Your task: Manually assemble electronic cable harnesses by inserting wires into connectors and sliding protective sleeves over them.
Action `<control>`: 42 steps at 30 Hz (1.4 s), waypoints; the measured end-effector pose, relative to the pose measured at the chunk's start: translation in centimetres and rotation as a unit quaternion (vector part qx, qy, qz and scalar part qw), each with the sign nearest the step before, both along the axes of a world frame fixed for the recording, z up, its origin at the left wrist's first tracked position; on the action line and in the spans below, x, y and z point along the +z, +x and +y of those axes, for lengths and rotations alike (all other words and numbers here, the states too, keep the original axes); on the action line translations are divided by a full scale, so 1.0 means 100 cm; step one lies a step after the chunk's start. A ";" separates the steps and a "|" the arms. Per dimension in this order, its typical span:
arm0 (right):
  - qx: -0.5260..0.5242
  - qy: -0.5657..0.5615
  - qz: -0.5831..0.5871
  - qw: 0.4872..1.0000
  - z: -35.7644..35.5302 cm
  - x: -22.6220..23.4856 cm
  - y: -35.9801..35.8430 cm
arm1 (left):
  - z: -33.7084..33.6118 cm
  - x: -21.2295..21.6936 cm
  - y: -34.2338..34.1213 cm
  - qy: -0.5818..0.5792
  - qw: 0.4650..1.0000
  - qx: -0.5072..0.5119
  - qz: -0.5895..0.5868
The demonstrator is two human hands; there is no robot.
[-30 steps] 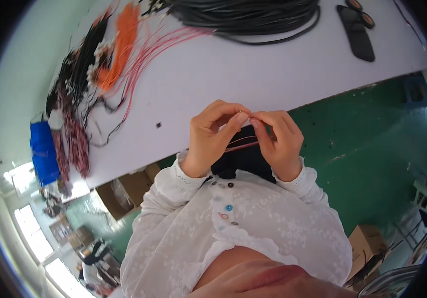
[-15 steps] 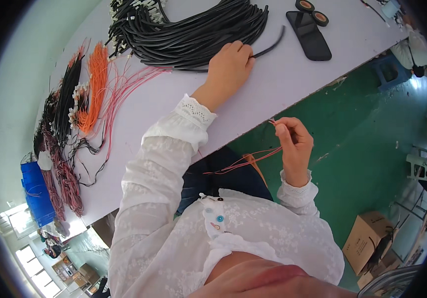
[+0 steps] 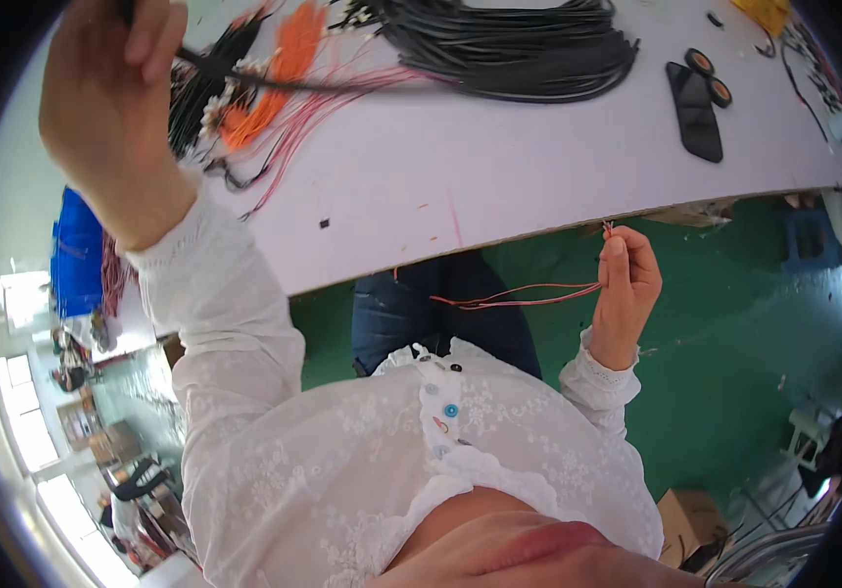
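Observation:
My left hand is raised at the upper left, its fingers closed round one black cable. Blurred by motion, that cable stretches right toward a big bundle of black cables on the table. Beyond the table's front edge, my right hand pinches thin red and pale wires between thumb and fingers. Their short tips poke out above the fingertips, while the rest trails left over my lap.
Bundles of orange wires and loose pink wires lie on the white table at left. A black phone and two tape rolls sit at right. A blue bin stands far left; a cardboard box is on the floor.
My left hand has moved from the black bundle up and left, drawing one cable along. My right hand has shifted slightly right, still pinching the wires. The view has turned.

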State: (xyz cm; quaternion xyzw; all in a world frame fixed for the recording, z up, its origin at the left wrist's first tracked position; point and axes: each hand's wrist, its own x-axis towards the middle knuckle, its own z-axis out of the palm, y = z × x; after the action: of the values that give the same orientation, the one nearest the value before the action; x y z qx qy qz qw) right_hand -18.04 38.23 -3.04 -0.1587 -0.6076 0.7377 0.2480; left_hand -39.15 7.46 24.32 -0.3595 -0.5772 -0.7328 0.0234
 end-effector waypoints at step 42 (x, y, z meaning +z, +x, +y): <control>0.342 0.274 0.377 0.816 -0.150 0.045 -0.042 | -0.047 -0.145 0.253 -0.369 0.874 0.273 -0.160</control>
State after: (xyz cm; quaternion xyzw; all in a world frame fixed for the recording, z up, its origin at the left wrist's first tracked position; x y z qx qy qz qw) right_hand -22.24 23.27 1.50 0.4245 -0.6584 0.5804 0.2224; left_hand -13.89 2.76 9.77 -0.0476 -0.8768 -0.4785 -0.0045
